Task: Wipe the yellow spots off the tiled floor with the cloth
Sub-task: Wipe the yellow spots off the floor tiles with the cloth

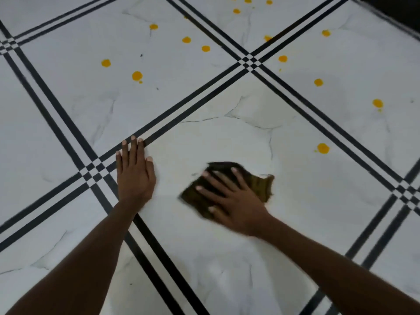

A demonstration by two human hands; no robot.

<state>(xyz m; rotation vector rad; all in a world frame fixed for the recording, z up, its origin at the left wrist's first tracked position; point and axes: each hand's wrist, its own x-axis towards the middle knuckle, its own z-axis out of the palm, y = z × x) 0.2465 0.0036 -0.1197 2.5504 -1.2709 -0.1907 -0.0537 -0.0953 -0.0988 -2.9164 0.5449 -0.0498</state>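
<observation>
both forearms reach in from below. left hand (134,171) lies flat and empty on the floor (68,105), fingers together, propping. right hand (229,198) is spread flat, pressing the dark cloth (256,185) on the middle tile. yellow spots (323,148) sit beyond and to the right. risk, i'd judge: a loaded cloth smears yellow, and far spots overstretch the propping arm.
</observation>
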